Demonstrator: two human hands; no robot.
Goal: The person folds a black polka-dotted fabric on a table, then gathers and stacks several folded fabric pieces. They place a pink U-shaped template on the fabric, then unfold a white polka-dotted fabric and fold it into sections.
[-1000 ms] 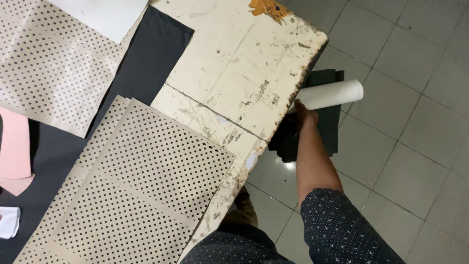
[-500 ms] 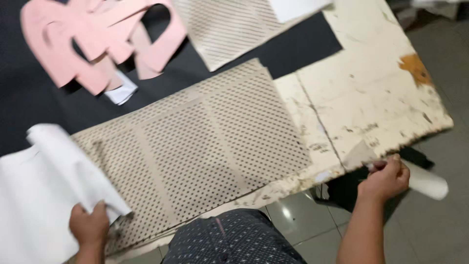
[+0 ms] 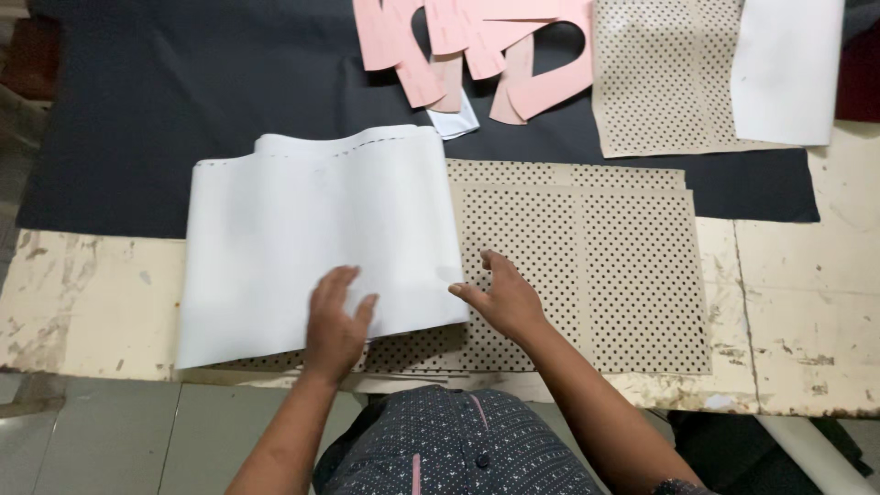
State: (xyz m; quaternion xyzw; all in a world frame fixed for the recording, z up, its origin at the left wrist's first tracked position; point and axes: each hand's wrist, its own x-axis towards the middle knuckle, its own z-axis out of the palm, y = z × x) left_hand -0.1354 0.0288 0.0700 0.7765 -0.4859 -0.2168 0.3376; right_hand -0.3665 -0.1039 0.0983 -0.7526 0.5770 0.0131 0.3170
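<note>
- My left hand (image 3: 335,325) lies flat, fingers spread, on the near edge of the white sheet (image 3: 316,243); it presses down and grips nothing.
- My right hand (image 3: 507,298) rests open on the dotted beige sheets (image 3: 605,275), thumb at the right edge of the white sheet, fingers loosely apart.
- The white sheet lies over the left part of the dotted beige sheets, its far edge curling up in a soft wave.
- The dotted beige sheets form a stack with stepped edges, lying partly on the dark cloth (image 3: 183,101) and partly on the worn table (image 3: 807,312).
- Beyond the white sheet, on the dark cloth, is a heap of pink cut-out pieces (image 3: 477,46) with a small white scrap (image 3: 456,121) just under them.
- To the far right of the white sheet lies another dotted beige piece (image 3: 665,78), with a second white piece (image 3: 788,69) overlapping its right side.
- Below the table edge I see my dark patterned shirt (image 3: 458,449).
</note>
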